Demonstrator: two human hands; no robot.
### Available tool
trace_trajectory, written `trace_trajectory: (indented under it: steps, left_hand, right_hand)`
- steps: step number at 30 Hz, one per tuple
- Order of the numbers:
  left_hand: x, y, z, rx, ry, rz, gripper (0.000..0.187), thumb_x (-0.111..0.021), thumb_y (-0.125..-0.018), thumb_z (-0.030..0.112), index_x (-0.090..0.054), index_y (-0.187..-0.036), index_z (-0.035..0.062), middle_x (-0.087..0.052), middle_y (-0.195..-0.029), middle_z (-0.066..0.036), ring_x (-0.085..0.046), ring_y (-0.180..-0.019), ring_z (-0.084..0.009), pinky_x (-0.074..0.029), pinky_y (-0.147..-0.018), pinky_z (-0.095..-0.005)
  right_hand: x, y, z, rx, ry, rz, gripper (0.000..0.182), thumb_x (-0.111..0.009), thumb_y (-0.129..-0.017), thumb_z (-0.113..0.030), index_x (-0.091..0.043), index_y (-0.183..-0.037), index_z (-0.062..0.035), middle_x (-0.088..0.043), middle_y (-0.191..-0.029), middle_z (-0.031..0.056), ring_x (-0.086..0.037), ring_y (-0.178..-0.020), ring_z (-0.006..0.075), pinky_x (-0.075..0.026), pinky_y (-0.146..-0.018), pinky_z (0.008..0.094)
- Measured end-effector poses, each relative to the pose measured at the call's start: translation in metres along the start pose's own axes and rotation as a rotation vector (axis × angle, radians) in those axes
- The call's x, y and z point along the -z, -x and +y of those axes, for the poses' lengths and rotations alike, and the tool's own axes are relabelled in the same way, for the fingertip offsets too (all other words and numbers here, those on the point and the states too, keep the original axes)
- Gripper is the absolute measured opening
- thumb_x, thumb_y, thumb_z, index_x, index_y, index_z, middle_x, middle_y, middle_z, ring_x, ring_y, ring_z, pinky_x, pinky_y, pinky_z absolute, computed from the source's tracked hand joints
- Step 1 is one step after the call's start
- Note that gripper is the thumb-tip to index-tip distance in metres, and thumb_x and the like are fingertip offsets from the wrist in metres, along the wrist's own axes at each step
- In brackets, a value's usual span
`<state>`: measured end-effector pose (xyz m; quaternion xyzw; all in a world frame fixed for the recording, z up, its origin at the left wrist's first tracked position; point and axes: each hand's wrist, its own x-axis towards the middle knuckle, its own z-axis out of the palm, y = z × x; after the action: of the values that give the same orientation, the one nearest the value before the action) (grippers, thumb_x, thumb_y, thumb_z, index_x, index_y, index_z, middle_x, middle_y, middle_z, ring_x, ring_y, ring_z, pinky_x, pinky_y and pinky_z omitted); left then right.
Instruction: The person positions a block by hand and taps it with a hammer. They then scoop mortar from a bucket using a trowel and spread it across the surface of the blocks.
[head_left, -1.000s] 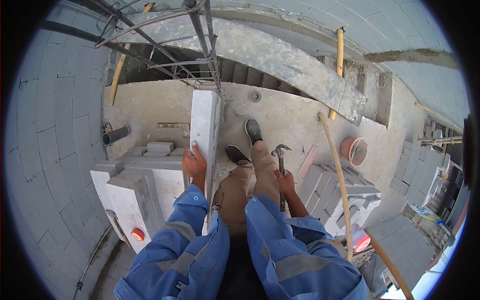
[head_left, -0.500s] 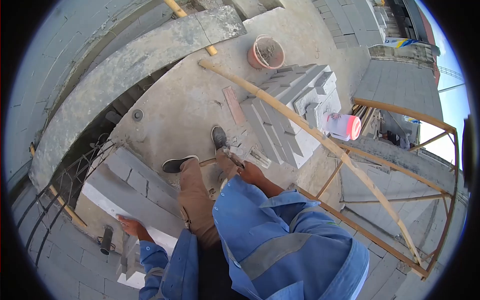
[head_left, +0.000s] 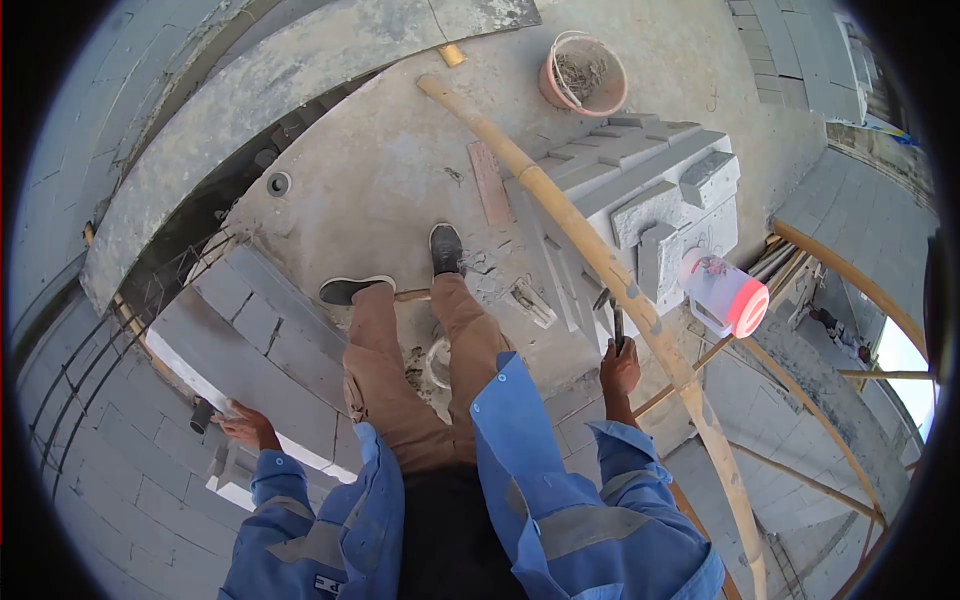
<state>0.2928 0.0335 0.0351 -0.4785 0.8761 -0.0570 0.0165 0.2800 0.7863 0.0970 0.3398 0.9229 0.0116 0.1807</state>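
My left hand (head_left: 250,427) rests against the outer edge of a low wall of grey blocks (head_left: 255,365), its fingers stretched out. My right hand (head_left: 620,370) is closed around the dark handle of what looks like a hammer (head_left: 618,322), held upright beside a slanting bamboo pole (head_left: 570,222). Part of the tool's head is hard to make out near the pole. Just beyond stands a stack of grey blocks (head_left: 655,235), with a clear plastic jug with a pink lid (head_left: 722,290) at its right side.
A bucket of mortar (head_left: 583,75) stands behind the stack. A reddish board (head_left: 489,183) lies on the concrete floor. A long curved slab (head_left: 260,105) borders a gap at left, where rebar (head_left: 110,345) sticks out. Bamboo framing (head_left: 800,385) fills the right side.
My right hand has swung from in front of my legs out to the right, carrying the hammer toward the block stack. My left hand stays at the wall's edge. The view has shifted.
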Motion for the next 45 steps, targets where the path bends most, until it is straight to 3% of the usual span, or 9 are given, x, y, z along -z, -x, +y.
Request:
trace_trajectory:
  steps: [7, 20, 26, 29, 30, 31, 33, 37, 45]
  left_hand:
    - [0.045, 0.104, 0.089, -0.246, 0.295, -0.236, 0.059, -0.048, -0.102, 0.041, -0.039, -0.142, -0.0016, -0.038, -0.146, -0.027, -0.034, -0.137, -0.0424, -0.028, -0.114, -0.0497]
    - [0.036, 0.257, 0.14, 0.253, 0.948, -0.728, 0.052, -0.05, -0.101, 0.038, -0.056, -0.124, -0.0084, -0.059, -0.12, -0.03, -0.056, -0.118, -0.0393, -0.041, -0.103, -0.0426]
    - [0.035, 0.273, 0.125, 0.796, 1.155, -0.688, 0.058, -0.048, -0.099, 0.05, -0.065, -0.108, -0.0053, -0.067, -0.096, -0.028, -0.065, -0.099, -0.0389, -0.047, -0.088, -0.0452]
    - [0.019, 0.302, 0.125, 1.016, 1.078, -0.521, 0.066, -0.05, -0.095, 0.057, -0.065, -0.106, -0.0061, -0.068, -0.096, -0.027, -0.066, -0.097, -0.04, -0.048, -0.086, -0.0465]
    - [0.015, 0.309, 0.125, 1.119, 1.246, -0.507, 0.07, -0.05, -0.093, 0.06, -0.066, -0.104, -0.0069, -0.068, -0.097, -0.03, -0.066, -0.098, -0.0433, -0.048, -0.088, -0.0483]
    - [0.005, 0.319, 0.126, 1.203, 1.279, -0.448, 0.07, -0.05, -0.093, 0.06, -0.066, -0.104, -0.0069, -0.068, -0.097, -0.03, -0.066, -0.098, -0.0433, -0.048, -0.088, -0.0483]
    - [-0.018, 0.345, 0.139, 1.254, 1.245, -0.557, 0.07, -0.052, -0.091, 0.06, -0.067, -0.104, -0.0067, -0.067, -0.099, -0.032, -0.065, -0.101, -0.0458, -0.049, -0.088, -0.0495]
    - [-0.002, 0.357, 0.17, 1.543, 1.252, -0.416, 0.072, -0.056, -0.089, 0.06, -0.065, -0.109, -0.0088, -0.065, -0.102, -0.035, -0.064, -0.102, -0.0468, -0.049, -0.089, -0.0494]
    - [0.005, 0.34, 0.272, 2.133, 1.314, -0.155, 0.067, -0.057, -0.089, 0.059, -0.063, -0.111, -0.0038, -0.066, -0.106, -0.03, -0.063, -0.104, -0.0455, -0.049, -0.09, -0.0497]
  right_hand:
    - [-0.037, -0.061, 0.024, -0.501, 0.268, -0.272, 0.053, -0.05, -0.097, -0.045, -0.053, -0.134, -0.0076, -0.051, -0.138, 0.0211, -0.045, -0.127, 0.0419, -0.039, -0.1, 0.0543]
    - [-0.008, -0.048, -0.241, 0.763, -0.317, -0.554, 0.04, -0.062, -0.09, -0.032, -0.067, -0.105, 0.004, -0.07, -0.09, 0.0182, -0.068, -0.084, 0.0306, -0.052, -0.08, 0.0397]
    - [0.045, -0.07, -0.348, 0.94, 0.082, -0.621, 0.038, -0.064, -0.089, -0.032, -0.067, -0.099, 0.0042, -0.07, -0.083, 0.0194, -0.069, -0.079, 0.0353, -0.052, -0.075, 0.0437]
    - [0.014, -0.137, -0.379, 1.45, 0.491, -0.539, 0.034, -0.06, -0.09, -0.03, -0.068, -0.091, 0.0035, -0.071, -0.08, 0.0169, -0.069, -0.077, 0.0309, -0.052, -0.073, 0.0421]
    - [0.012, -0.138, -0.398, 1.166, 0.446, -0.679, 0.03, -0.055, -0.092, -0.028, -0.07, -0.091, -0.001, -0.071, -0.083, 0.0173, -0.067, -0.082, 0.0355, -0.051, -0.079, 0.0464]
    - [-0.034, -0.221, -0.412, 2.086, 0.769, -0.444, 0.028, -0.051, -0.092, -0.024, -0.07, -0.092, -0.0035, -0.07, -0.084, 0.0181, -0.066, -0.084, 0.0364, -0.05, -0.08, 0.0488]
    - [0.001, -0.146, -0.479, 1.627, 0.881, -0.609, 0.026, -0.051, -0.092, -0.02, -0.07, -0.093, -0.0029, -0.07, -0.084, 0.0191, -0.066, -0.083, 0.0364, -0.05, -0.078, 0.0498]
    - [-0.012, -0.071, -0.581, 2.246, 1.162, -0.357, 0.027, -0.052, -0.091, -0.022, -0.069, -0.092, -0.0007, -0.069, -0.083, 0.0196, -0.066, -0.08, 0.0353, -0.05, -0.075, 0.0464]
    - [-0.078, 0.157, -0.629, 1.695, 1.068, -0.975, 0.02, -0.063, -0.092, -0.019, -0.063, -0.098, 0.0001, -0.065, -0.076, 0.0092, -0.063, -0.067, 0.0143, -0.049, -0.06, 0.0323]
